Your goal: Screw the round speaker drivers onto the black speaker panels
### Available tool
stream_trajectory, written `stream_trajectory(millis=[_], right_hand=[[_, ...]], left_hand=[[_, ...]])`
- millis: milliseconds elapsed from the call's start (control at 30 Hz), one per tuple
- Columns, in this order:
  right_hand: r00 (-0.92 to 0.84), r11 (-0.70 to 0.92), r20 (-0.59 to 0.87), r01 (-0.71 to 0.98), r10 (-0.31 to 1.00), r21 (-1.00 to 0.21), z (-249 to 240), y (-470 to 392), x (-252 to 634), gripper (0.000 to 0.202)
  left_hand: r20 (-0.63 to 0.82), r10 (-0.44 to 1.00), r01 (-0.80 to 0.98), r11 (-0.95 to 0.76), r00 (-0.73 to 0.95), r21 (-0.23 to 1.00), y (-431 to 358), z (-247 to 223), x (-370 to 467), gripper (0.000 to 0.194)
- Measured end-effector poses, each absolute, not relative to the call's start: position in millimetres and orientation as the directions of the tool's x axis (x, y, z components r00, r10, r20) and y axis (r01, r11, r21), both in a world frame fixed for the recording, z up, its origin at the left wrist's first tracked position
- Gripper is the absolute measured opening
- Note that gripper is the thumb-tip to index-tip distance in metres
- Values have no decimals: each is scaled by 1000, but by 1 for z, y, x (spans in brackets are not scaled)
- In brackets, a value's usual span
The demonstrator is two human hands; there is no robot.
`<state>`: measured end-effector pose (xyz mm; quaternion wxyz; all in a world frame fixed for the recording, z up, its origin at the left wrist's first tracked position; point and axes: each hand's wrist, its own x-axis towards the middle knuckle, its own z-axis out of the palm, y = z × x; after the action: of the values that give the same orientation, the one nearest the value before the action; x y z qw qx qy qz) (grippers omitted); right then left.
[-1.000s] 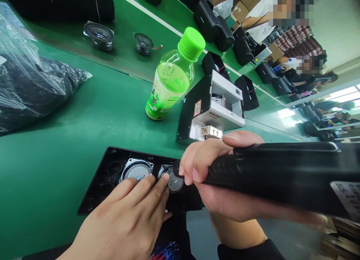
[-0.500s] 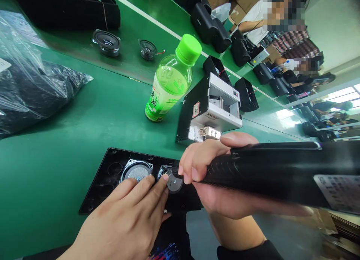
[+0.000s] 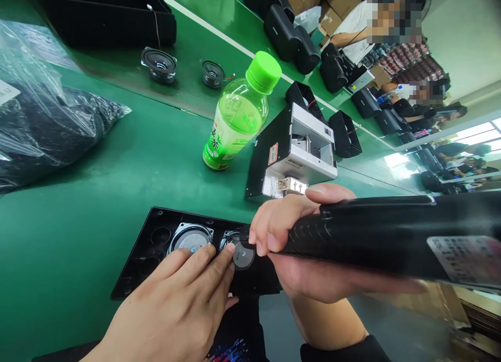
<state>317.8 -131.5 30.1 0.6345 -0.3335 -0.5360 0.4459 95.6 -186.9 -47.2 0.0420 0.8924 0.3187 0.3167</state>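
bright far-right windows (image 3: 476, 134), pale sheen on green tabletop (image 3: 168, 180), blurry tool label (image 3: 462, 257)

The panel (image 3: 146, 252) and tool (image 3: 376, 242) are black, the tabletop (image 3: 156, 169) green

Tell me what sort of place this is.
Probably a speaker assembly workshop: the right hand holds a black handheld tool at a black panel bearing two speaker drivers, loose drivers sit on the green bench, and dark speaker cabinets are set out further along.
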Motion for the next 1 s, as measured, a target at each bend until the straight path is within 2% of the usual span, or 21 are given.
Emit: stream_trajectory(millis=[100,200,300,367,433,533,633,733,833,1000], right_hand=[[27,358,361,-208,932,-910,31,-134,319,66],[75,388,381,-210,921,-897,32,-132,321,65],[139,407,383,-243,913,-881,34,-129,323,65],[152,400,371,-283,916,-872,38,-129,325,63],[157,405,374,-332,914,-852,43,-132,327,60],[188,420,375,-391,908,-819,54,-140,329,55],[244,434,363,-407,899,-804,66,-149,328,52],[287,469,374,-443,882,-765,74,-157,329,46],[300,501,402,-470,865,-727,78,-166,335,41],[277,496,413,-426,868,-756,85,-178,347,38]], left_hand=[[554,545,545,-818,630,184,-185,-49,98,45],[556,564,533,-812,610,239,-184,-47,98,44],[578,605,495,-792,548,359,-180,-41,94,56],[561,667,477,-744,489,469,-176,-35,89,45],[523,738,531,-672,426,516,-171,-31,85,28],[507,765,645,-626,397,438,-163,-26,83,21],[538,725,593,-676,429,438,-156,-23,88,21],[527,735,458,-678,427,575,-155,-20,93,22],[426,804,352,-573,414,740,-158,-15,96,25],[303,868,228,-412,394,882,-159,-3,97,26]])
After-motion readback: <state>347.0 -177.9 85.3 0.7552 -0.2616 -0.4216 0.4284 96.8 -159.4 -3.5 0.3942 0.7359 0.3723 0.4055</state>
